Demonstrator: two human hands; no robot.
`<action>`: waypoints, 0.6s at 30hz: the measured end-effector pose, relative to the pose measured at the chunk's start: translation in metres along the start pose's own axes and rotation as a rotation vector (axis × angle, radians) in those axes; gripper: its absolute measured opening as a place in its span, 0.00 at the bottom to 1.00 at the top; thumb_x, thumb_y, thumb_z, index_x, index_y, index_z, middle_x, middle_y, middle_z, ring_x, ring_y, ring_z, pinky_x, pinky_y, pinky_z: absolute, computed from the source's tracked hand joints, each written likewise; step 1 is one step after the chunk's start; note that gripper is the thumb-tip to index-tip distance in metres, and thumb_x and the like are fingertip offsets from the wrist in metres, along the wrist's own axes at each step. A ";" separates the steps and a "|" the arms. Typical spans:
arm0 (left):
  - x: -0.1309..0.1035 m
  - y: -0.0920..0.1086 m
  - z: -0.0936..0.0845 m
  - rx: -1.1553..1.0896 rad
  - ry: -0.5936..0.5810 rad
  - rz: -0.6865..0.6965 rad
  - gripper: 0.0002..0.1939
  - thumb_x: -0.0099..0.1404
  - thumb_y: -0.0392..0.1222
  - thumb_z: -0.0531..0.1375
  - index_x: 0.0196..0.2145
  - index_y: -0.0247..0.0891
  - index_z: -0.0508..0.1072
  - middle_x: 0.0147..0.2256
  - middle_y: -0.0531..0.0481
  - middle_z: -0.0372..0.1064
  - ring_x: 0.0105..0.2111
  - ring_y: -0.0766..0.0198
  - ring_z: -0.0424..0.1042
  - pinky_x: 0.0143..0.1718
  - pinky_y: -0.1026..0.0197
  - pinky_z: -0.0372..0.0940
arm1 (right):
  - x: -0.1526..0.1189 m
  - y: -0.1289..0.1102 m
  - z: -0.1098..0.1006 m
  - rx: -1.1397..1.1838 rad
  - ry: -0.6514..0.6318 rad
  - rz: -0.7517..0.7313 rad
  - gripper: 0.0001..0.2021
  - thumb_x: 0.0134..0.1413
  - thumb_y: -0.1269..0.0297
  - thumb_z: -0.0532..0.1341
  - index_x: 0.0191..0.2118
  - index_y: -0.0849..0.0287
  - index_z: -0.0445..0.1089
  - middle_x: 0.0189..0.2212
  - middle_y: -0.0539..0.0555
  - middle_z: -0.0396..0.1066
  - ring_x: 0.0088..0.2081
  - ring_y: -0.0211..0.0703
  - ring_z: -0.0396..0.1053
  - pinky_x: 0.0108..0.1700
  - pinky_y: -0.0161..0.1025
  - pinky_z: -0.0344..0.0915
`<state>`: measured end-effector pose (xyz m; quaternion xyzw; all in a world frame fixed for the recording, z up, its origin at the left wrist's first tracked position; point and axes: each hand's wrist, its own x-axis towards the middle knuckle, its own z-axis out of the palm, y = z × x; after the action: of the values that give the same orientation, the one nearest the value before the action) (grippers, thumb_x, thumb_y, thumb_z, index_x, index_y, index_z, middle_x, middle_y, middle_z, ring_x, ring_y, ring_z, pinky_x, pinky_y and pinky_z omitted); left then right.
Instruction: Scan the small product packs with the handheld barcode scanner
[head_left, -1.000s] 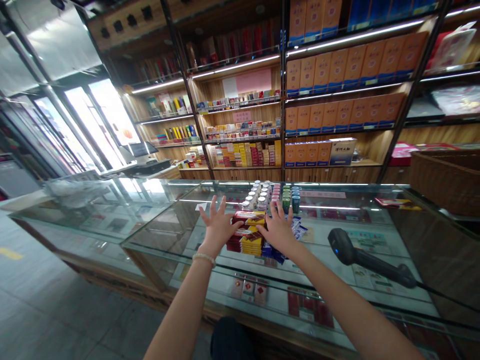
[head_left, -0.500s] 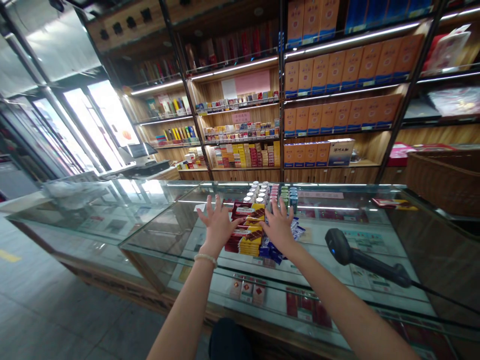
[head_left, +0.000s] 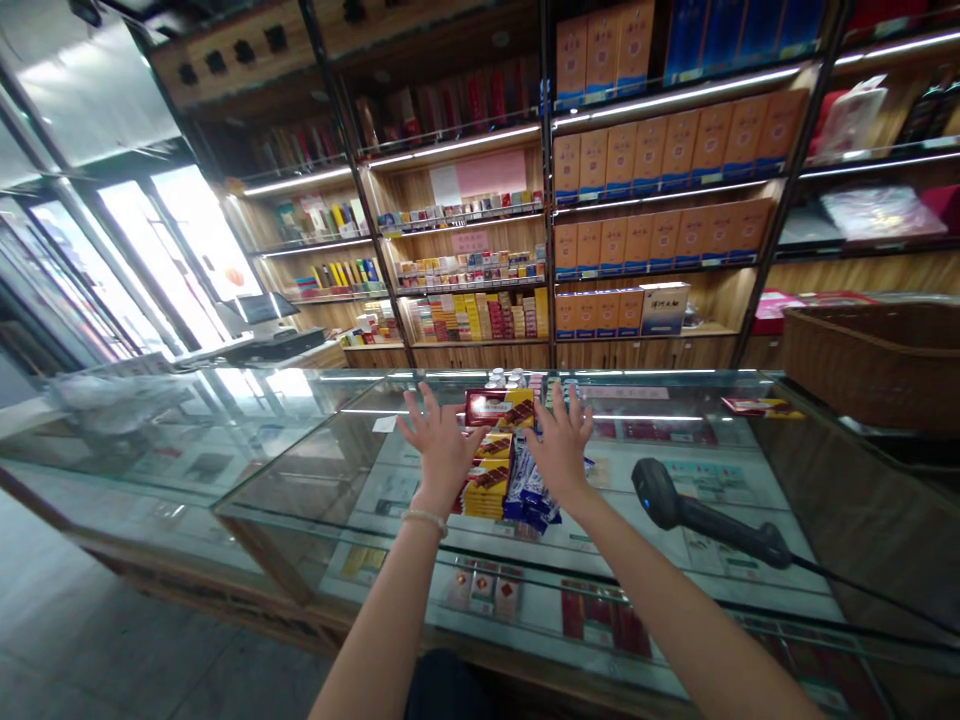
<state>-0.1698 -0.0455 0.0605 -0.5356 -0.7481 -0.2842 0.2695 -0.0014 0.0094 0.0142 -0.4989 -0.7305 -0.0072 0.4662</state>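
Note:
A red and yellow chocolate pack point(head_left: 499, 407) is raised between my two hands, hiding most of the small bottles point(head_left: 516, 378) behind it. My left hand point(head_left: 442, 450) has its thumb and index finger at the pack's left end, with the other fingers spread. At the right end, my right hand point(head_left: 561, 447) holds it likewise, its other fingers fanned upward. Below lie stacked red and yellow packs point(head_left: 487, 490) on the glass counter. Blue and white packets point(head_left: 531, 500) lie in a loose pile beside them, near my right wrist.
To the right, a black handheld scanner point(head_left: 705, 515) rests on the glass counter point(head_left: 630, 545) with its cable trailing right. A brown basket point(head_left: 870, 365) stands at the far right. Shelves of orange boxes point(head_left: 660, 240) rise behind; a white paper point(head_left: 385, 425) lies left of my hands.
The top chocolate pack has been lifted away from the stack and now covers much of the bottles. Both hands have moved with it. The view has shifted slightly.

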 end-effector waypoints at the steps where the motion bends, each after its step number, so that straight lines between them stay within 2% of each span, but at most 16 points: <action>1: 0.001 0.003 0.000 -0.014 0.003 0.000 0.24 0.62 0.56 0.69 0.48 0.35 0.78 0.74 0.28 0.46 0.74 0.28 0.39 0.67 0.21 0.44 | 0.001 0.002 -0.001 0.002 0.013 0.006 0.22 0.64 0.66 0.60 0.62 0.57 0.71 0.75 0.63 0.50 0.76 0.61 0.39 0.71 0.69 0.37; 9: 0.010 0.042 0.004 -0.117 0.059 0.021 0.25 0.61 0.56 0.70 0.48 0.34 0.78 0.74 0.26 0.41 0.74 0.27 0.38 0.68 0.21 0.43 | 0.015 0.031 -0.028 -0.030 0.127 -0.009 0.21 0.64 0.66 0.60 0.62 0.56 0.71 0.75 0.62 0.49 0.77 0.59 0.35 0.71 0.70 0.37; 18: 0.015 0.113 0.019 -0.240 0.067 0.102 0.26 0.61 0.55 0.70 0.50 0.35 0.76 0.75 0.27 0.38 0.75 0.28 0.35 0.68 0.21 0.43 | 0.030 0.083 -0.075 -0.107 0.245 0.025 0.19 0.64 0.66 0.60 0.59 0.57 0.73 0.74 0.63 0.52 0.76 0.59 0.38 0.71 0.70 0.40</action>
<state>-0.0680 0.0078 0.0734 -0.5916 -0.6710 -0.3754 0.2424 0.1080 0.0372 0.0401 -0.5276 -0.6605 -0.1013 0.5245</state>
